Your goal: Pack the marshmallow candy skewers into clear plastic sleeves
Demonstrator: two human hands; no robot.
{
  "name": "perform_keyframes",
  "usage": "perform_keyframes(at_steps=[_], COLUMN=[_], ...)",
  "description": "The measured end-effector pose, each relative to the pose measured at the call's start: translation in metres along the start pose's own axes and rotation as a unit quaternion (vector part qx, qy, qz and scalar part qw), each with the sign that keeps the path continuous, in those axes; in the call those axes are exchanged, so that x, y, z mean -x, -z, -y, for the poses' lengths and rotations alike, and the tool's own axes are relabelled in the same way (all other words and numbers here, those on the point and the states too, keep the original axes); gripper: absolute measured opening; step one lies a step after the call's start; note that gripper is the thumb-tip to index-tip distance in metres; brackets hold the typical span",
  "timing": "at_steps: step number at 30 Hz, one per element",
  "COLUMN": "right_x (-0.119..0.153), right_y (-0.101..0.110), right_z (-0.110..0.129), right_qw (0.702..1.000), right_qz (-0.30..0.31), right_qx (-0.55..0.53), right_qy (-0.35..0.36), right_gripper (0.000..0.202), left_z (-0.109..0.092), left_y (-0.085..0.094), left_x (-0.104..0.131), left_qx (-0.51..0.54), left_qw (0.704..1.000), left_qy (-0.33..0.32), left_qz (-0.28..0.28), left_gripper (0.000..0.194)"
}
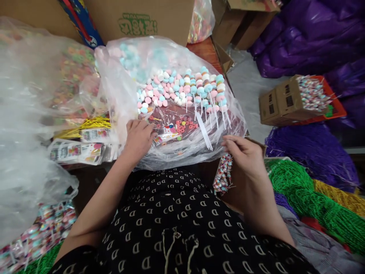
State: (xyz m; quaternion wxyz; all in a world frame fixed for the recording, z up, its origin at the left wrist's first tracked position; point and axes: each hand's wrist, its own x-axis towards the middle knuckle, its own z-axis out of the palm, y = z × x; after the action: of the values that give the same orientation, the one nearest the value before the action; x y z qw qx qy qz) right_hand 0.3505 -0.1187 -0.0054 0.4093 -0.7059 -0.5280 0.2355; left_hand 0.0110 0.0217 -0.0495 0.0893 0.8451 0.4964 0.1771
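Observation:
My left hand [139,137] rests on the clear plastic bag [188,154], its fingers bent and slightly apart beside a small printed candy packet [169,132]. Loose red candy rings [185,125] lie next to that packet. At the bag's right edge is my right hand [245,152], thumb and forefinger pinched together; anything between them is too small to make out. White sticks [204,131] lie in a bunch left of it. Beyond them are candy skewers [209,89] of stacked pastel pieces on white sticks, and a heap of loose pastel candies [162,88].
Printed packets [76,151] and yellow twist ties [91,123] lie at left beside a large candy-filled bag [70,82]. Finished-looking sticks fill a box [224,173] below my right hand. A carton [281,101], green cord [302,190] and purple sacks [308,34] stand at right.

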Motion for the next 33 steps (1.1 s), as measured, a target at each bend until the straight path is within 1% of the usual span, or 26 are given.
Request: perform_keyframes(at_steps=[2, 3, 5, 8, 10, 12, 13, 15, 16, 17, 19, 21, 24, 27, 29, 31, 33], right_x=[-0.014, -0.022, -0.039, -0.063, -0.076, -0.084, -0.088, -0.092, -0.093, -0.094, -0.094, -0.092, -0.088, -0.084, -0.083, -0.083, -0.082], right_y=[-0.032, -0.048, -0.078, -0.119, -0.14, -0.156, -0.162, -0.17, -0.172, -0.173, -0.173, -0.171, -0.168, -0.166, -0.167, -0.167, -0.168], right_z=[0.026, 0.035, 0.046, 0.051, 0.053, 0.057, 0.06, 0.066, 0.069, 0.071, 0.073, 0.072, 0.069, 0.071, 0.073, 0.074, 0.074], right_qw=[0.996, 0.992, 0.986, 0.977, 0.975, 0.978, 0.98, 0.979, 0.977, 0.975, 0.969, 0.966, 0.959, 0.942, 0.932, 0.928, 0.927], right_qz=[0.054, 0.073, 0.077, 0.072, 0.084, 0.11, 0.124, 0.139, 0.139, 0.135, 0.124, 0.121, 0.143, 0.187, 0.199, 0.18, 0.15], right_qx=[-0.011, -0.009, 0.003, 0.02, 0.019, -0.005, -0.029, -0.093, -0.128, -0.16, -0.206, -0.224, -0.242, -0.278, -0.303, -0.328, -0.343], right_qy=[0.069, 0.098, 0.147, 0.198, 0.203, 0.176, 0.156, 0.113, 0.095, 0.08, 0.06, 0.054, 0.045, 0.024, 0.011, -0.003, -0.021], right_gripper=[0.021, 0.021, 0.022, 0.025, 0.035, 0.043, 0.041, 0.025, 0.017, 0.013, 0.017, 0.021, 0.027, 0.03, 0.033, 0.035, 0.034], left_z=[0.0, 0.001, 0.003, 0.008, 0.012, 0.014, 0.015, 0.017, 0.018, 0.019, 0.02, 0.021, 0.02, 0.016, 0.012, 0.007, 0.002], left_y=[0.0, 0.001, 0.002, 0.005, 0.007, 0.009, 0.01, 0.012, 0.013, 0.015, 0.019, 0.025, 0.035, 0.044, 0.047, 0.048, 0.048], left_x=[-0.004, -0.006, -0.01, -0.014, -0.016, -0.017, -0.018, -0.019, -0.019, -0.02, -0.02, -0.019, -0.018, -0.019, -0.02, -0.021, -0.02], left_qx=[0.005, 0.012, 0.029, 0.043, 0.052, 0.072, 0.084, 0.111, 0.124, 0.137, 0.17, 0.22, 0.277, 0.27, 0.262, 0.273, 0.306], left_qw=[1.0, 0.999, 0.998, 0.996, 0.994, 0.992, 0.99, 0.986, 0.984, 0.982, 0.978, 0.969, 0.955, 0.958, 0.962, 0.96, 0.95], left_qy=[0.02, 0.031, 0.049, 0.059, 0.055, 0.041, 0.032, 0.02, 0.017, 0.016, 0.015, 0.017, 0.027, 0.018, 0.004, 0.002, 0.018], left_qz=[-0.004, -0.009, -0.026, -0.057, -0.077, -0.094, -0.104, -0.121, -0.126, -0.127, -0.122, -0.115, -0.107, -0.091, -0.077, -0.062, -0.054], left_gripper=[0.019, 0.017, 0.016, 0.015, 0.014, 0.015, 0.017, 0.021, 0.024, 0.027, 0.029, 0.029, 0.033, 0.035, 0.035, 0.031, 0.023])
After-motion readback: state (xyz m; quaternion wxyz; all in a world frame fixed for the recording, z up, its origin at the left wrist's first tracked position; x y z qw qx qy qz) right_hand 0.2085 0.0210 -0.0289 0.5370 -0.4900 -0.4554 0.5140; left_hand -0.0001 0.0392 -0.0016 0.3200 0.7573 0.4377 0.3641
